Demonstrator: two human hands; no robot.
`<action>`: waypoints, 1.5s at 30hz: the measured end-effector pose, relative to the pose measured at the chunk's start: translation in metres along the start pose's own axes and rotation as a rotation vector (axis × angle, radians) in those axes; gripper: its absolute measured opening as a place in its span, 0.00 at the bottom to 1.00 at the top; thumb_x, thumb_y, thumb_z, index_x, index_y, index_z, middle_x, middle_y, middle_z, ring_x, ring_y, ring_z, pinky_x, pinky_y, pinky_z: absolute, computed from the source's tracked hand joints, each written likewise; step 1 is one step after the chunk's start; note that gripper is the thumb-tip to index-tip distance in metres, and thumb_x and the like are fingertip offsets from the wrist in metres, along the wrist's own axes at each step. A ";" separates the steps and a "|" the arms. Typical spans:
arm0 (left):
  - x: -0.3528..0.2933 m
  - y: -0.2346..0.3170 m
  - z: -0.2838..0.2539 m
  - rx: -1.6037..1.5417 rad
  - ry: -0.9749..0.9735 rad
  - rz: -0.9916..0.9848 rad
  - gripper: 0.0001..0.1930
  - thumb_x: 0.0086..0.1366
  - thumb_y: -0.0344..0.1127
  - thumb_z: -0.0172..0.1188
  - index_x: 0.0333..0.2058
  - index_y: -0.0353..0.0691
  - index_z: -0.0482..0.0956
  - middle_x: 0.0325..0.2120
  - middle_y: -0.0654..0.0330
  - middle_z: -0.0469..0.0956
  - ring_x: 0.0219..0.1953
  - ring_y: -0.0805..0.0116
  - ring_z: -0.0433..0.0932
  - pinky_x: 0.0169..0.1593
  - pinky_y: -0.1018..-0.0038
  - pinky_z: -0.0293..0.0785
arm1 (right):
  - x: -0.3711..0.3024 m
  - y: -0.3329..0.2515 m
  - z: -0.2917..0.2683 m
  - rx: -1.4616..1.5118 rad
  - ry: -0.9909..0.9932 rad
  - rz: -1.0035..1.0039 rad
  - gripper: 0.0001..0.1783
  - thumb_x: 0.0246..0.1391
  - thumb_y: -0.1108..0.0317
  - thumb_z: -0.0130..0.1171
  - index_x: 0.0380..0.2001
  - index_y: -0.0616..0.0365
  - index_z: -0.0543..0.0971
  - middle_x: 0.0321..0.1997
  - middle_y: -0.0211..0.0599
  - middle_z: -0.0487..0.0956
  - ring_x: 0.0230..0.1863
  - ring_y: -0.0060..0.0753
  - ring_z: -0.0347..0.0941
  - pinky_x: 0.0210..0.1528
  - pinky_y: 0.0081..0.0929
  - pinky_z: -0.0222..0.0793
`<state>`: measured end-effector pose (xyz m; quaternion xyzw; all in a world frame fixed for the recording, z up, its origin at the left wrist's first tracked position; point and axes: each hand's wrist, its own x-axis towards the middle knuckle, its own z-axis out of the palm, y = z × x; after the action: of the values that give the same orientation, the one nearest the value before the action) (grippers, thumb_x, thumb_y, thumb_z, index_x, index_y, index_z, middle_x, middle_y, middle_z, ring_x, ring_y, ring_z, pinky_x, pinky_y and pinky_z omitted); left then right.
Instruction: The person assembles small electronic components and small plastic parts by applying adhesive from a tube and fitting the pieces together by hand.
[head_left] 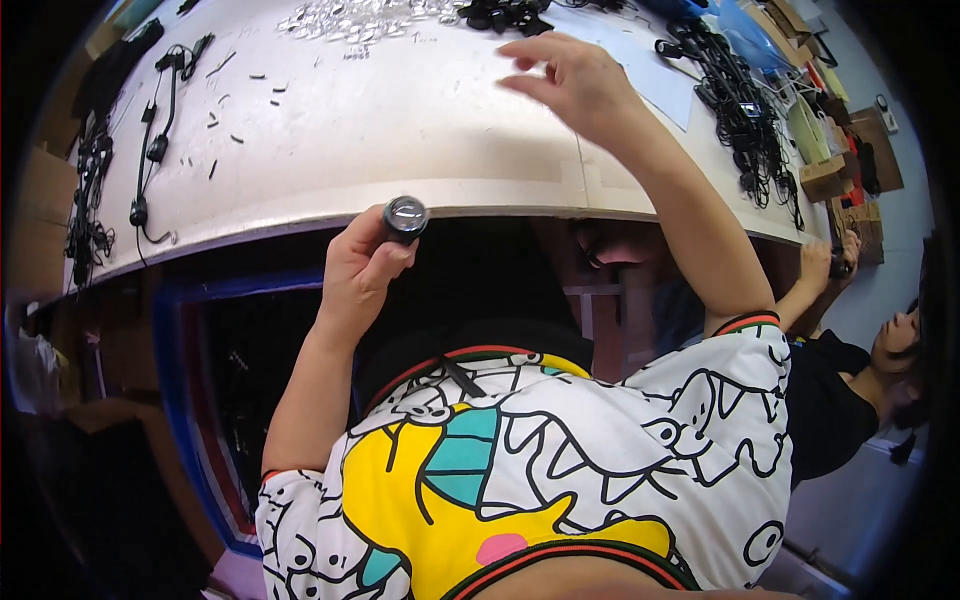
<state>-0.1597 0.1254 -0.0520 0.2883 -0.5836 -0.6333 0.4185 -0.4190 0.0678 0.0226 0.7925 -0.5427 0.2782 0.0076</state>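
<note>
My left hand (362,262) is closed round a small black cylinder with a clear domed lens (406,214) on its upper end. I hold it upright just off the table's front edge. My right hand (578,88) is stretched out over the far part of the white table (400,140). Its thumb and fingers are apart, and I see nothing between them. Nearest to it, just beyond the fingertips, lies a pile of small black parts (505,14). Left of that pile spreads a heap of clear lens-like pieces (350,18).
Black cables with small round units (150,150) lie at the table's left end. Small dark bits (212,168) are scattered beside them. A tangle of black cables (745,120) covers the right end, near a blue plastic bag (750,38) and cardboard boxes (826,178). Another person (850,390) works at far right.
</note>
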 end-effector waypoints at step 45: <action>-0.017 0.011 0.018 0.172 -0.067 -0.027 0.13 0.58 0.33 0.54 0.41 0.36 0.72 0.27 0.63 0.74 0.29 0.79 0.71 0.36 0.85 0.69 | -0.047 -0.087 -0.008 0.286 -0.363 -0.124 0.17 0.40 0.61 0.63 0.34 0.58 0.76 0.26 0.35 0.75 0.20 0.27 0.68 0.22 0.18 0.63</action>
<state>-0.1650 0.1496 -0.0401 0.3099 -0.6456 -0.5956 0.3639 -0.3595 0.1461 0.0333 0.8544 -0.4405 0.2042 -0.1853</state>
